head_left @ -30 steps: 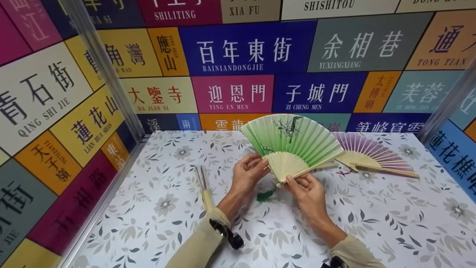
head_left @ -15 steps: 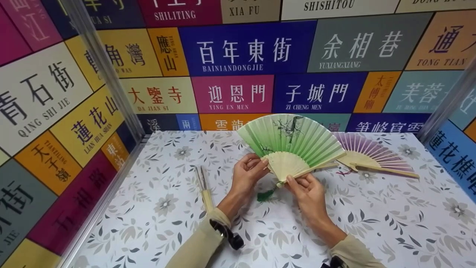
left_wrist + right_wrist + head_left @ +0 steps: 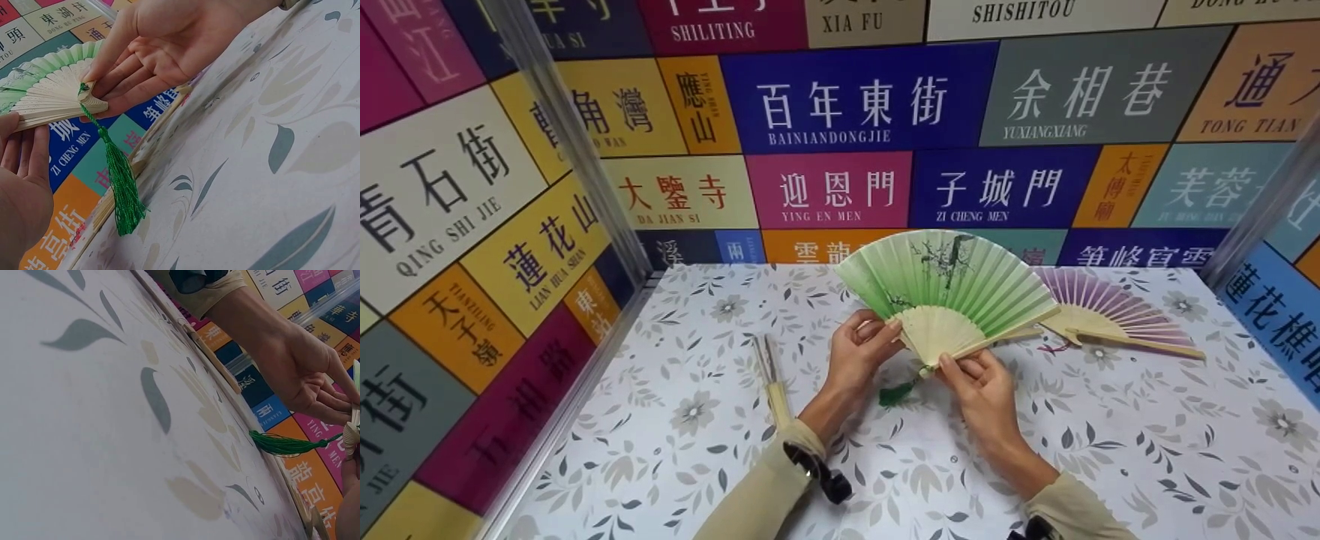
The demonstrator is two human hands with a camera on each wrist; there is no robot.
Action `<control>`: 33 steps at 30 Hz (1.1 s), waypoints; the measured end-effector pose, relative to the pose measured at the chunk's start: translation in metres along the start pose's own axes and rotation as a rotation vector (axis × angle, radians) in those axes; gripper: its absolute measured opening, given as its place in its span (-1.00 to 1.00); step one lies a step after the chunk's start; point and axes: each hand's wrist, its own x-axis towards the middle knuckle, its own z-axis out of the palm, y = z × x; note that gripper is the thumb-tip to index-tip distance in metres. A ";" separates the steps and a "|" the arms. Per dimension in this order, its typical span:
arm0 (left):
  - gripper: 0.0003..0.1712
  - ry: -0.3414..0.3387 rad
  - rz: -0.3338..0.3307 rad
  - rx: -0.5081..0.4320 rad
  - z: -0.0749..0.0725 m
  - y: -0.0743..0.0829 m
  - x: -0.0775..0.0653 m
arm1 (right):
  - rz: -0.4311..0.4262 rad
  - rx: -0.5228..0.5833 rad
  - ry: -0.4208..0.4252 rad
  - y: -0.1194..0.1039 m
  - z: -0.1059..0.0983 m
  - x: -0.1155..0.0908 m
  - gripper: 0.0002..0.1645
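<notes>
A green folding fan (image 3: 952, 281), spread wide with dark painted branches on its leaf, is held up above the table. My left hand (image 3: 855, 349) pinches its left edge stick between thumb and fingers. At the pivot end, my right hand (image 3: 982, 386) grips the fan with the thumb on the near face. From the pivot hangs a green tassel (image 3: 894, 394). The left wrist view shows the tassel (image 3: 122, 185) dangling freely below the right hand (image 3: 163, 50). In the right wrist view the left hand (image 3: 292, 360) holds the ribs, and most of the fan is out of frame.
A purple folding fan (image 3: 1117, 311) lies spread on the table at the right, partly behind the green one. A folded fan (image 3: 774, 379) lies left of my left hand. The flower-patterned table (image 3: 930, 480) meets sign-covered walls (image 3: 862, 97) at the back and sides.
The green fan's leaf has spread slightly farther to the left. Its tassel has shifted a little. Both hands keep nearly the same place and hold.
</notes>
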 end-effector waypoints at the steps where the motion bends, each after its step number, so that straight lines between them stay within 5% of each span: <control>1: -0.77 0.000 0.000 0.003 0.000 0.000 0.000 | 0.001 -0.004 0.001 0.000 0.000 0.000 -0.53; 12: -0.65 0.016 -0.010 0.041 -0.004 -0.001 0.002 | 0.026 -0.049 0.027 -0.002 -0.001 0.000 -0.50; 33: -0.73 0.023 -0.046 -0.003 -0.008 0.001 0.003 | 0.075 0.080 0.023 -0.002 -0.001 0.002 -0.46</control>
